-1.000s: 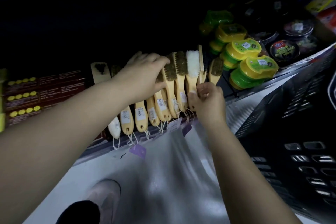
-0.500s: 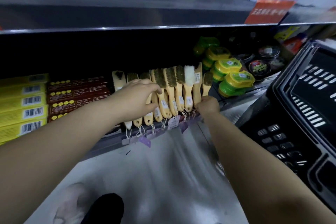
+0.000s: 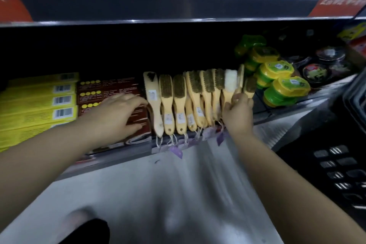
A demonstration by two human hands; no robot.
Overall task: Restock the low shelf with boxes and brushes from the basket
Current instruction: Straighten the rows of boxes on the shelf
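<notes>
In the middle of the frame a row of wooden-handled brushes (image 3: 179, 103) lies on the low shelf (image 3: 118, 157), bristles toward the back and handles toward the front edge, with string loops and purple tags (image 3: 176, 151) hanging over the lip. One brush near the right end has white bristles (image 3: 230, 80); the others have brown ones.

The hands are well apart. The left hand (image 3: 116, 115) lies flat, fingers spread, on the stack of dark red boxes (image 3: 108, 88) just left of the brushes. Yellow boxes (image 3: 37, 103) are stacked beside those, at the left edge. The right hand (image 3: 238, 114) has its fingers curled round handles at the right end of the row; which brush it grips I cannot tell.

Right of the brushes stand green-and-yellow tubs (image 3: 282, 77) and dark round tins (image 3: 315, 71). The black basket (image 3: 340, 164) sits at the lower right, its contents out of view.
</notes>
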